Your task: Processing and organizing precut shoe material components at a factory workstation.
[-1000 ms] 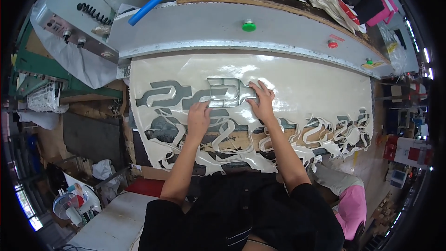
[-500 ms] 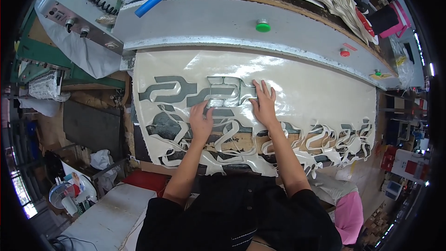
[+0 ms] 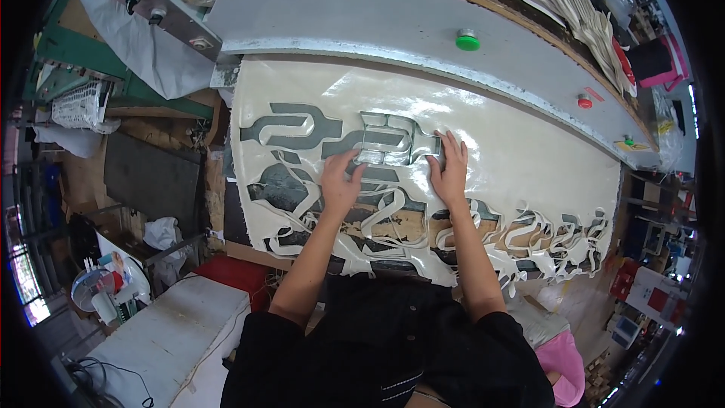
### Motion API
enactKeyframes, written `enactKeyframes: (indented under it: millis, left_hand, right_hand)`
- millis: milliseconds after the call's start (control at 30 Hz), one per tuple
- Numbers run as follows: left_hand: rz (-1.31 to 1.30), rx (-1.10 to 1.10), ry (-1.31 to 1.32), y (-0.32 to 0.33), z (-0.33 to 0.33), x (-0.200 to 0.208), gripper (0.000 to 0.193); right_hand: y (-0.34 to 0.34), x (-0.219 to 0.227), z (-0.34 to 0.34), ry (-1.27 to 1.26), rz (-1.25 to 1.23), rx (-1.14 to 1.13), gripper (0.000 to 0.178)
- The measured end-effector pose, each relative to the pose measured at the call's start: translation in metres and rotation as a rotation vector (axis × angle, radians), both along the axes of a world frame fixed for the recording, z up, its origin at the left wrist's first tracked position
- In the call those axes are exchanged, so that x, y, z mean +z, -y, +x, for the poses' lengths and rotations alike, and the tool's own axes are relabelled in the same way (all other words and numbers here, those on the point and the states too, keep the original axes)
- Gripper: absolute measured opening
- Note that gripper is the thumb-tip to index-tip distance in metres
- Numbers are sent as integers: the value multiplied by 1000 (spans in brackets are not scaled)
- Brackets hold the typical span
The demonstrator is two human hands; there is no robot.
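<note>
A shiny metal cutting die (image 3: 387, 138) with an open outline lies on a glossy cream sheet (image 3: 302, 79). My left hand (image 3: 341, 183) is at its lower left edge, with fingertips and thumb against the metal. At the right end, my right hand (image 3: 451, 172) has its thumb below and fingers above the die's narrow part. Both hands seem to hold the die, though the contact under the fingers is partly hidden. To the left of the die, a grey cut-out (image 3: 298, 128) shaped like a two-pronged fork opens in the sheet.
Cream offcut strips (image 3: 385, 219) tangle along the sheet's near edge, over a worn board. Behind the sheet runs a grey machine beam (image 3: 340, 23) with a green button (image 3: 467, 40) and a red button (image 3: 584, 101). A control box (image 3: 143, 0) stands at the far left.
The whole view has shifted, so the sheet and die appear farther right and higher. The die keeps its place on the sheet. My right fingers are slightly closer together.
</note>
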State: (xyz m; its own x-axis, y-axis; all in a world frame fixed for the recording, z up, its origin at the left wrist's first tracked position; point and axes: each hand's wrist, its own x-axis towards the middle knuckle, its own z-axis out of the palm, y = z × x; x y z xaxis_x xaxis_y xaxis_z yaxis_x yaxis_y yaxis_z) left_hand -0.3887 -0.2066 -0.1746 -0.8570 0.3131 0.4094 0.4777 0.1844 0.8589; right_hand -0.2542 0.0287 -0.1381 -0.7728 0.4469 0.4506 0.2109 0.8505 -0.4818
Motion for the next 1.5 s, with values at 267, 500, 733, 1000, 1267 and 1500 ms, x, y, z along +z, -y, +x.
enactKeyframes:
  millis: [267,500,733,1000,1267,1500]
  left_hand:
    - [-47,6,-111,-1,-1,1,34]
    - [-50,11,-142,-1,-3,2,33]
    - [-50,-4,-164,0,-4,-1,32]
    - [-52,-12,-156,-3,-7,2,32]
    - [-89,-31,-114,0,-13,11,37]
    - [-80,-62,-296,45,53,50,41]
  right_hand:
    - [0,3,-4,44,45,18,55]
    - [2,3,-4,21,18,0,54]
    - [-1,4,-1,10,-31,21,54]
    - [-3,7,-2,1,-21,21,54]
    - [0,19,-5,-9,-38,34,55]
    - [26,39,29,-228,-134,1,56]
